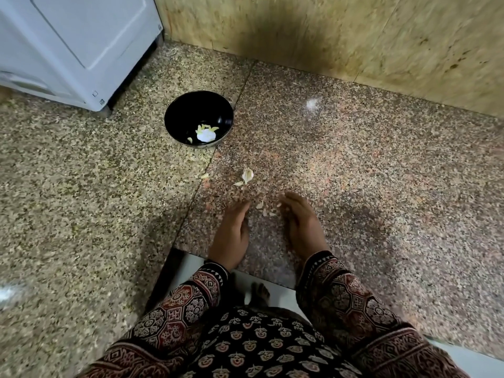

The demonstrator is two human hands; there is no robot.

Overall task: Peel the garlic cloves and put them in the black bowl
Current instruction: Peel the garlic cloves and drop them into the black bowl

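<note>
The black bowl (199, 118) stands on the granite counter, with a few pale peeled garlic cloves (206, 130) lying at its bottom. An unpeeled garlic clove (248, 175) lies on the counter in front of the bowl. Beside it are scraps of skin (237, 183), and more bits (264, 208) lie between my hands. My left hand (231, 236) and my right hand (301, 222) rest on the counter on their edges, fingers straight and blurred, palms facing each other. Neither hand holds anything.
A white appliance (79, 45) stands at the back left. A yellowish tiled wall (354, 36) runs along the back. The counter's front edge (261, 276) is just below my wrists, with the floor and a foot under it.
</note>
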